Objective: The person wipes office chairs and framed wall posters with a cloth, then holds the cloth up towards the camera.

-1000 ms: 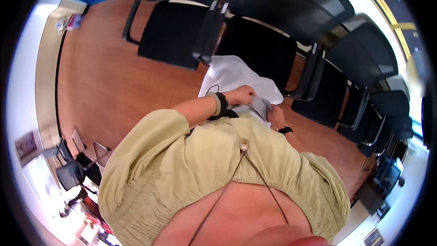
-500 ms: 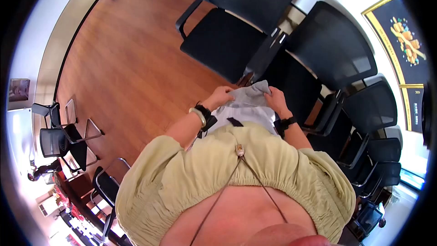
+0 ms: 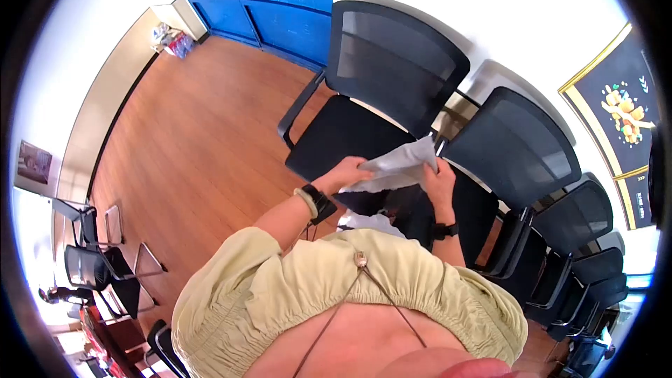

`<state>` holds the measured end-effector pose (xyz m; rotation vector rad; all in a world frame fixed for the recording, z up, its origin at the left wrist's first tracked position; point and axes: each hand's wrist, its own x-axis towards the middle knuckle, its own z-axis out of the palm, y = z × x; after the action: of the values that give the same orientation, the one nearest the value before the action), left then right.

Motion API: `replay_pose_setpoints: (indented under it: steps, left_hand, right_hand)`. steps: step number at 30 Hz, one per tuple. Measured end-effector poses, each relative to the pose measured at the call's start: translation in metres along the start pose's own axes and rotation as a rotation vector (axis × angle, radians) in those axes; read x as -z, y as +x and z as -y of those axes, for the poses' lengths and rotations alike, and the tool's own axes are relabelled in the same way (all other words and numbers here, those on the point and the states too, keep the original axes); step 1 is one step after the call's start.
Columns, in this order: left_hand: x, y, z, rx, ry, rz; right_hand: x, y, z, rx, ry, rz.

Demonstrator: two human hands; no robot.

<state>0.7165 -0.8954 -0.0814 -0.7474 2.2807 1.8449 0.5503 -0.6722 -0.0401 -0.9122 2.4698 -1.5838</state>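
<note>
A light grey cloth is stretched between my two hands in front of my chest. My left hand is closed on its left end, with a pale bangle and a black band at the wrist. At the other end my right hand pinches the cloth, a black band around that wrist too. Behind the cloth are the black seats of the nearest chair and the second chair. Whether the cloth touches a chair I cannot tell.
More black chairs run in a row along the right wall. A blue door stands at the back, with bagged items in the corner left of it. Wooden floor stretches to the left, where other chairs stand.
Both hands have lifted the cloth away from my body, towards the chairs, and it is now pulled out between them. The camera view has tilted up, showing more of the door.
</note>
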Motion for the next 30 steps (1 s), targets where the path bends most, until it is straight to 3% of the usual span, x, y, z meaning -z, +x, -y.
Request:
replay_pose_setpoints:
  steps: [4,9,15,18,21,24,26,28,30]
  left_hand:
    - [0.051,0.029,-0.089,-0.109,0.002,-0.021]
    - [0.078,0.077,-0.122,-0.093,-0.272,0.049]
    - [0.062,0.145,-0.14,-0.416,-0.33,0.035]
    - [0.061,0.18,-0.167,-0.537,-0.143,0.098]
    - [0.059,0.214,-0.198,-0.648,-0.052,0.122]
    - [0.072,0.24,-0.223,-0.663,-0.09,0.112]
    - [0.089,0.252,-0.227,-0.612,-0.14,0.139]
    - [0.112,0.263,-0.219,-0.544,-0.163,0.178]
    - [0.132,0.266,-0.203,-0.468,-0.197,0.132]
  right_hand:
    - [-0.005,0.07,0.011,0.072,-0.089,-0.126]
    - [-0.026,0.125,0.015,0.147,-0.117,-0.273]
    - [-0.021,0.166,-0.032,-0.164,0.0,-0.39]
    - [-0.014,0.192,-0.002,-0.206,-0.119,-0.657]
    - [-0.003,0.23,0.013,0.076,-0.35,-0.876]
    - [-0.002,0.275,0.039,0.176,-0.47,-0.803]
    - [-0.007,0.312,0.01,0.224,-0.601,-0.611]
    - [-0.036,0.33,0.015,-0.029,-0.88,-0.404]
    - [-0.06,0.358,-0.005,0.014,-0.874,-0.445]
